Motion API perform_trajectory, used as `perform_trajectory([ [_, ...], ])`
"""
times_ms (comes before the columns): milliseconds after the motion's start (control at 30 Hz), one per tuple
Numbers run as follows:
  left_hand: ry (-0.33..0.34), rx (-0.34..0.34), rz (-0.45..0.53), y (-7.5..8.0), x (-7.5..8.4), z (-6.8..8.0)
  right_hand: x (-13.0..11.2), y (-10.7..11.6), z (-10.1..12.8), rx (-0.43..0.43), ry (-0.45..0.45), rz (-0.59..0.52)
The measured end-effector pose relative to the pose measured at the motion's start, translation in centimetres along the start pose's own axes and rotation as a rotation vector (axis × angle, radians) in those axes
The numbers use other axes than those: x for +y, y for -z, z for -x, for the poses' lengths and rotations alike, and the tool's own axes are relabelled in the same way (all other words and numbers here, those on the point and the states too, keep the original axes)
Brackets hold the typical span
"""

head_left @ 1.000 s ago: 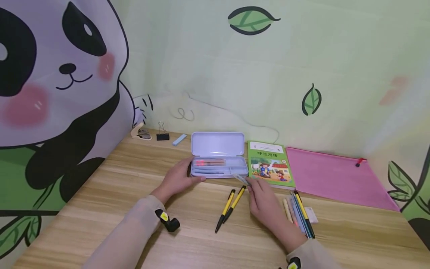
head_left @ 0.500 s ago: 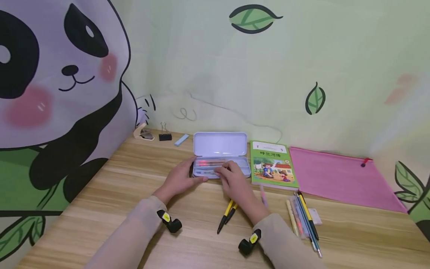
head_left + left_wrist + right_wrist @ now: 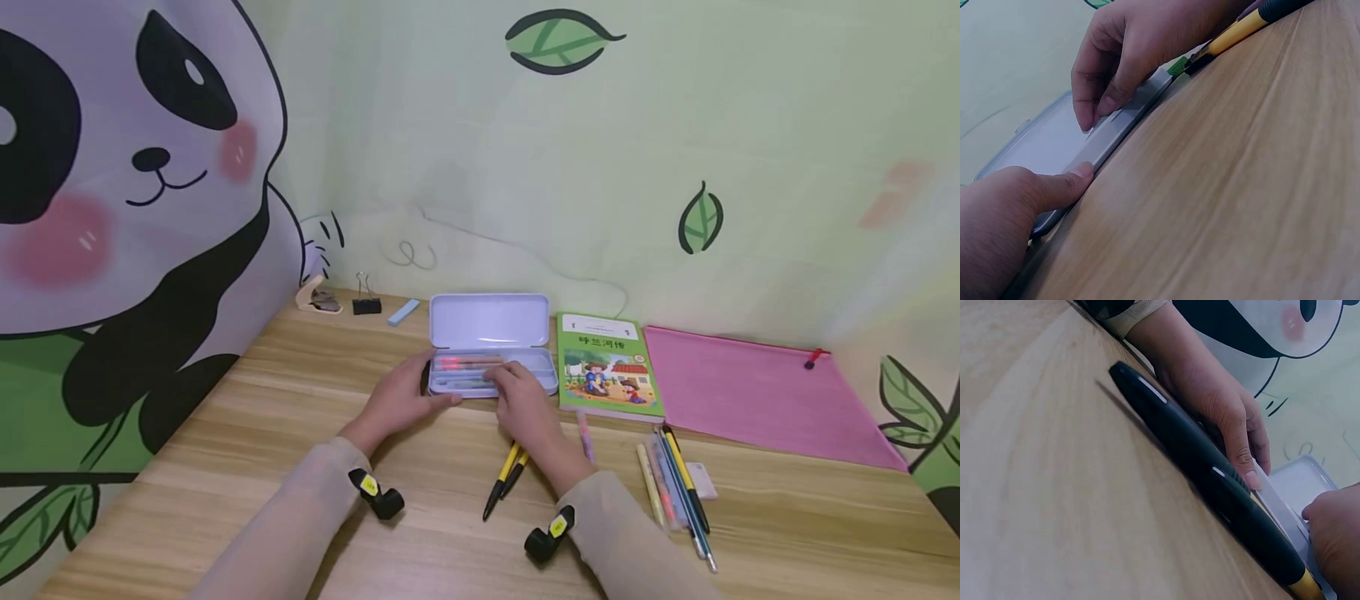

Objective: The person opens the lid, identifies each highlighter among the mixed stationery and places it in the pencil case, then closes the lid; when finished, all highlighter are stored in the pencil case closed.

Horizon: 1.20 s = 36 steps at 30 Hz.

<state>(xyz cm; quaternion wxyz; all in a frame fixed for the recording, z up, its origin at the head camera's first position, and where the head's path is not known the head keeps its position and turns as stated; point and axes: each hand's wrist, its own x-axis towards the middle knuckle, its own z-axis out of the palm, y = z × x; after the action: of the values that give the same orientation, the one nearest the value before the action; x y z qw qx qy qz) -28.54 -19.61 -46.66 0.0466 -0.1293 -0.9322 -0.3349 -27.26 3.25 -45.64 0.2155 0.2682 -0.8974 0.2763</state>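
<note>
A pale lilac pencil case lies on the table with its lid up. My left hand grips its left end, thumb along the front edge, the other fingers mostly hidden behind. My right hand reaches over the front compartment, thumb and index finger pinching a slim pale pen laid lengthwise there. The pen's right end is hidden by the fingers. Pinkish pens lie in the back compartment. Two yellow-and-black pens rest on the table beside the right wrist, partly covered by it.
A green book and a pink zip pouch lie right of the case. Several pens and pencils and a white eraser sit farther right. A pink-purple pen lies below the book. A stapler, binder clip and blue strip stand at the back left.
My right hand has moved left, bringing the slim pen from in front of the case into its front compartment. My left hand keeps its grip on the case.
</note>
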Motion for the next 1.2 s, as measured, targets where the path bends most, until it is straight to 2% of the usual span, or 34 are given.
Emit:
perform_trajectory([
  [167, 0.006, -0.003, 0.011, 0.07, 0.13, 0.16, 0.03, -0.17, 0.11, -0.023, 0.004, -0.02],
  [467, -0.02, 0.009, 0.003, 0.1, 0.19, 0.24, 0.01, -0.22, 0.15, 0.014, 0.018, -0.069],
  [767, 0.022, -0.009, 0.013, -0.04, 0.12, 0.25, -0.09, -0.08, 0.26, 0.028, -0.026, -0.093],
  [1200, 0.016, -0.012, 0.006, -0.03, 0.1, 0.16, 0.1, -0.06, 0.29, 0.116, 0.004, -0.132],
])
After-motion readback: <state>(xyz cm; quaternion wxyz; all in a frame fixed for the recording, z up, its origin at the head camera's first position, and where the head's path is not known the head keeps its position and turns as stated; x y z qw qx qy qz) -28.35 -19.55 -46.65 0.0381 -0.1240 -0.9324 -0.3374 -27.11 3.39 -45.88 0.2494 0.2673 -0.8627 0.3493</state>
